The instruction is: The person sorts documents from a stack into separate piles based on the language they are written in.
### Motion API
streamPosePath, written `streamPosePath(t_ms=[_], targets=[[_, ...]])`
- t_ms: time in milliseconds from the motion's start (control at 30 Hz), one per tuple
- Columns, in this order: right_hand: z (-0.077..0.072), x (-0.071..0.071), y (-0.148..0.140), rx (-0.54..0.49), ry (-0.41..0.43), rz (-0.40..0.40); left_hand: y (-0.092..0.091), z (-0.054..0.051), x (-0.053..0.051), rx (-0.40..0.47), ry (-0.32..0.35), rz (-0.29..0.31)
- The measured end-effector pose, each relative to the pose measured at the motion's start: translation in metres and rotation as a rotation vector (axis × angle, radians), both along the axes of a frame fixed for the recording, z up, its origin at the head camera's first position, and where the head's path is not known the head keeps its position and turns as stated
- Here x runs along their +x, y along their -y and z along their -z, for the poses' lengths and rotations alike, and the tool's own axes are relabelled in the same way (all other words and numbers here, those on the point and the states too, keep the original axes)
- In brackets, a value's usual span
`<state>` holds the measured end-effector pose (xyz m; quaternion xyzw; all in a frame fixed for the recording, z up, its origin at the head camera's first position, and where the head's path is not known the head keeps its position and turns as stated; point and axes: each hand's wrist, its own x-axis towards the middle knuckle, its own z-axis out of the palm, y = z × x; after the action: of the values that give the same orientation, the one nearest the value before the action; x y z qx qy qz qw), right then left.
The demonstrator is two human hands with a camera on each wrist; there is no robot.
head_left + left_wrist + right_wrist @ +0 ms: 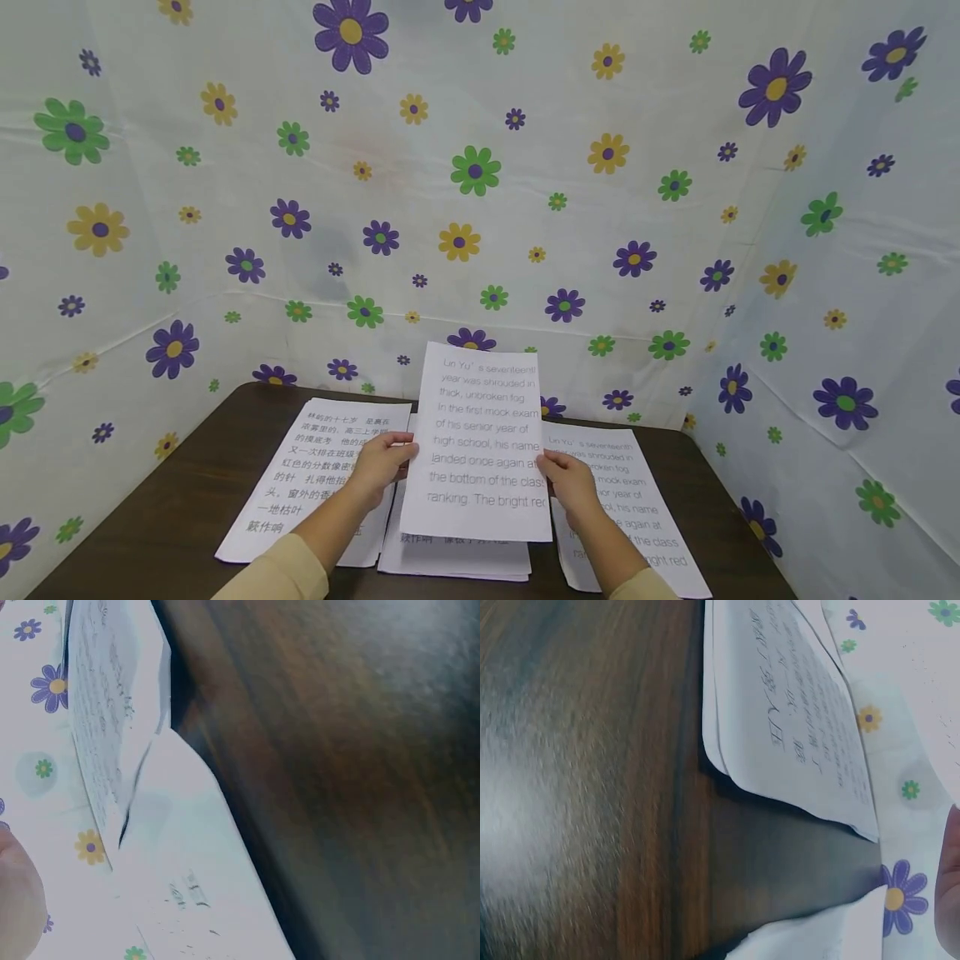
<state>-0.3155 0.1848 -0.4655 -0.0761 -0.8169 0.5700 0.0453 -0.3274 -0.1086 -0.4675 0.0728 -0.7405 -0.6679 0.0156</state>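
Note:
A white sheet of paper [483,450] printed with English text is held up above the table in the head view, tilted toward me. My left hand [380,468] pinches its left edge, and my right hand [572,482] pinches its right edge. Under the raised sheet lies the middle paper stack [453,560], mostly hidden, with Chinese characters showing at its lower edge. Only a bit of the left hand [19,900] shows in the left wrist view. In the right wrist view a part of the right hand [949,889] appears at the right edge.
A left paper stack [300,483] with Chinese text lies beside the middle one. To the right is another paper stack [637,517] with English text, partly behind my right forearm. All rest on a dark wooden table [172,467]. A flower-patterned cloth [420,183] surrounds the table.

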Motion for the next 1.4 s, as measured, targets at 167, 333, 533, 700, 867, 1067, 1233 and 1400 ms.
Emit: streamPosePath(t_ms=[167, 333, 533, 700, 867, 1067, 1233, 1400], targets=[[-0.005, 0.002, -0.008, -0.003, 0.006, 0.007, -0.008, -0.003, -0.001, 0.004, -0.005, 0.017], [-0.008, 0.004, -0.017, 0.010, 0.010, 0.029, -0.017, -0.006, -0.001, -0.005, -0.007, 0.042], [-0.010, 0.003, -0.028, 0.009, 0.008, 0.039, -0.026, -0.012, -0.001, 0.006, -0.019, 0.064], [-0.012, 0.004, -0.040, 0.013, 0.015, 0.042, -0.035, -0.014, -0.003, 0.016, -0.028, 0.084], [-0.015, 0.008, -0.055, 0.028, 0.035, 0.045, -0.047, -0.011, -0.006, 0.029, -0.025, 0.115], [-0.014, 0.014, -0.072, 0.039, 0.053, 0.040, -0.063, -0.009, -0.005, 0.046, -0.026, 0.153], [-0.014, 0.017, -0.087, 0.047, 0.055, 0.062, -0.079, -0.009, -0.005, 0.051, -0.019, 0.171], [-0.014, 0.021, -0.101, 0.033, 0.072, 0.095, -0.095, -0.009, -0.001, 0.057, -0.015, 0.178]])
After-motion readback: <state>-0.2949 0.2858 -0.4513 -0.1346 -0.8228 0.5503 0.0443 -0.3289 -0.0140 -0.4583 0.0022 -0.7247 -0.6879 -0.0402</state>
